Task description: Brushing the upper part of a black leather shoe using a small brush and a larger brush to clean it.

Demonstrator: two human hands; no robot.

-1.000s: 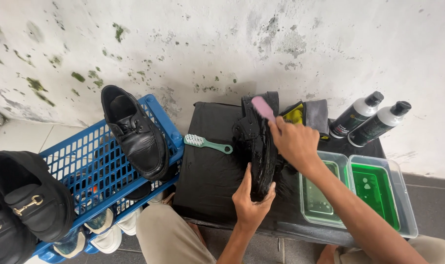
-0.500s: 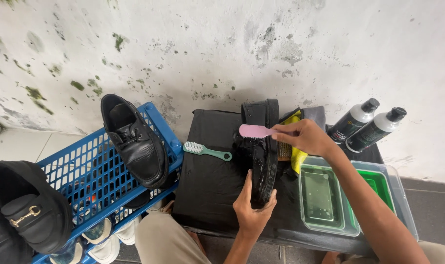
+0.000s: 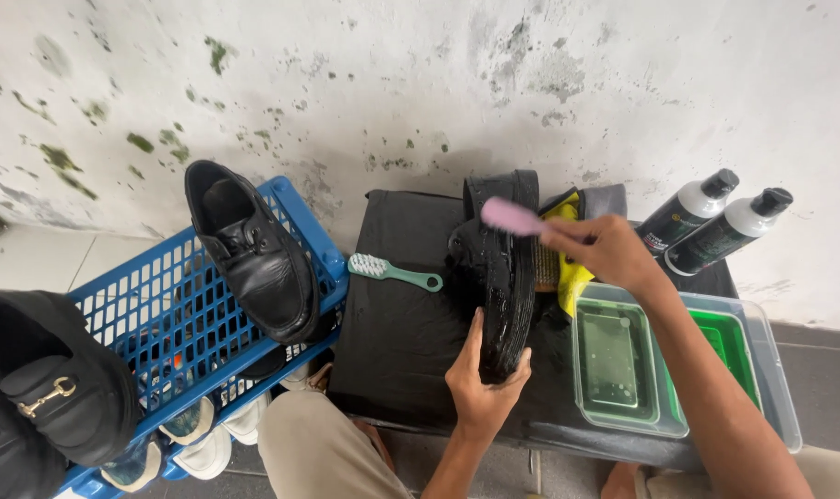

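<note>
Black shoe is gripped at its near end by left hand, long axis running frame-centre upward; pink brush is clasped in right hand at its far end.

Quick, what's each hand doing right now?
Left hand: closed around the black shoe, holding it on its side.
Right hand: closed on the pink brush, at the shoe's upper end.

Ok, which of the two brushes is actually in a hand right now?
The pink brush, held by the right hand above the black shoe that the left hand steadies. The green brush lies untouched on the black mat.
</note>
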